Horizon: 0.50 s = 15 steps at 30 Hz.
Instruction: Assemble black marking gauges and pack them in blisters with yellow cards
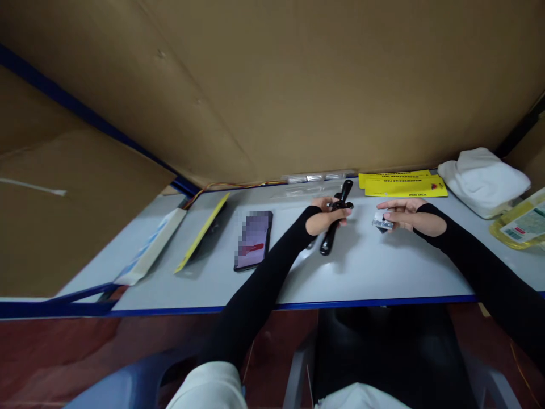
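Observation:
My left hand is closed around the middle of a glossy black spokeshave, its two handles pointing up and down in the view. To the right, my right hand pinches a small silver-and-black piece between thumb and fingers; its exact kind is unclear. The two hands are apart, both above the white table. Part of a small dark item shows beside the lower handle, mostly hidden by my left forearm.
A phone lies left of my left arm, beside a yellow-edged card and a long white box. Along the back are clear plastic packaging and yellow packets. A white cloth bundle and a yellow liquid bottle stand right.

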Available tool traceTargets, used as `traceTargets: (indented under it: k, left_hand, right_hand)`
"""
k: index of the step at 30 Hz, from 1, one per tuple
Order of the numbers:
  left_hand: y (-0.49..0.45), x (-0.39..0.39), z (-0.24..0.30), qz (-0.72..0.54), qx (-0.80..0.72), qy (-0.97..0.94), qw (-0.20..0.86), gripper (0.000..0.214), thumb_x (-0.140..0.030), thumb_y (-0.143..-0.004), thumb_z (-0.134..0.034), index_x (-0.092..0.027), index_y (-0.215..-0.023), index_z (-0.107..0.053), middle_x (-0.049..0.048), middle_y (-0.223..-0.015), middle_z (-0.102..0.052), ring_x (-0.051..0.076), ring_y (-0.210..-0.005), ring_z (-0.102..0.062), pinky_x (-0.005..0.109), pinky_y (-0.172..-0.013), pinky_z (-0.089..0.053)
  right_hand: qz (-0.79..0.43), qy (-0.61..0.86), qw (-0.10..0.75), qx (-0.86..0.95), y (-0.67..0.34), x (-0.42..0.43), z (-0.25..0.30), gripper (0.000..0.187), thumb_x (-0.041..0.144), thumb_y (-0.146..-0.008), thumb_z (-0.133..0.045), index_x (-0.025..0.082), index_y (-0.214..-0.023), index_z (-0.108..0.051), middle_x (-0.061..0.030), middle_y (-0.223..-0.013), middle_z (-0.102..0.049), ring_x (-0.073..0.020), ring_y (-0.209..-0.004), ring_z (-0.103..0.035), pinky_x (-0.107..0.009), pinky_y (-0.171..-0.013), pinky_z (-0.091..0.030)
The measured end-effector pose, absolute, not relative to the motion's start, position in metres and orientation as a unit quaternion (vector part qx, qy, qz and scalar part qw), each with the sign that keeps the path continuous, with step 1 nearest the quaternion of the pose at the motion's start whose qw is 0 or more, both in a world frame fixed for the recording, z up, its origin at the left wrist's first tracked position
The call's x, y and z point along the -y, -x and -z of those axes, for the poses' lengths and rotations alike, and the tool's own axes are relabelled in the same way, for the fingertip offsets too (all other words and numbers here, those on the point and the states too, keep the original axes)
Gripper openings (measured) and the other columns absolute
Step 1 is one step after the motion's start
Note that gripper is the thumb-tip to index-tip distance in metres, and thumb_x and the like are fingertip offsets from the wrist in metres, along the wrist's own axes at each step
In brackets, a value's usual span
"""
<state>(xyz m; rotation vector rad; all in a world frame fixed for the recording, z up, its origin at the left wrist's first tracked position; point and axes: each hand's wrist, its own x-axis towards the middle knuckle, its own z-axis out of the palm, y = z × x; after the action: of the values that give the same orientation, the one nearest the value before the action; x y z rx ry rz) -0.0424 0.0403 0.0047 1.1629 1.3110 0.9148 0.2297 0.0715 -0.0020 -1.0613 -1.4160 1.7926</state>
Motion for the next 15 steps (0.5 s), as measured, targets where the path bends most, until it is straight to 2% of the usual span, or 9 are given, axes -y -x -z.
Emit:
traceTargets:
  k: [5,9,12,15]
  left_hand:
    - [0.009,-0.033,0.023,-0.441,-0.492,-0.393,0.639,0.048,-0.039,-0.075,-0.093,-0.017,-0.093,-0.054,0.0103,-0.073,-0.077,0.018,-0.046,-0.067,0.027,-0.043,-0.053]
    - [-0.002,-0.028,0.040,-0.470,-0.443,-0.347,0.680,0.051,-0.031,-0.074,-0.092,-0.020,-0.096,-0.047,0.0059,-0.072,-0.077,0.026,-0.060,-0.077,0.039,-0.057,-0.066]
    - [-0.006,-0.021,0.043,-0.473,-0.415,-0.339,0.700,0.051,-0.030,-0.073,-0.091,-0.020,-0.099,-0.049,0.0031,-0.074,-0.076,0.030,-0.068,-0.080,0.047,-0.065,-0.069]
    - [-0.008,-0.015,0.042,-0.484,-0.389,-0.333,0.710,0.053,-0.032,-0.072,-0.092,-0.018,-0.106,-0.054,0.0051,-0.080,-0.077,0.032,-0.075,-0.081,0.052,-0.071,-0.069]
  right_hand:
    - [-0.665,0.399,0.385,0.500,-0.236,-0.081,0.005,0.051,0.035,-0.058,-0.104,0.018,-0.097,-0.076,-0.0061,-0.088,-0.078,-0.0177,-0.074,-0.074,-0.033,-0.069,-0.069]
    - [-0.651,0.396,0.380,0.524,-0.226,-0.071,0.006,0.055,0.037,-0.054,-0.106,0.017,-0.091,-0.071,-0.0012,-0.076,-0.069,-0.0159,-0.068,-0.070,-0.033,-0.064,-0.070]
    - [-0.619,0.407,0.377,0.556,-0.216,-0.062,0.008,0.058,0.041,-0.051,-0.106,0.017,-0.088,-0.069,0.0005,-0.073,-0.067,-0.0139,-0.063,-0.067,-0.032,-0.060,-0.069]
    - [-0.578,0.428,0.383,0.580,-0.210,-0.056,0.011,0.060,0.043,-0.049,-0.105,0.018,-0.087,-0.068,0.0005,-0.071,-0.067,-0.0136,-0.059,-0.066,-0.030,-0.055,-0.065]
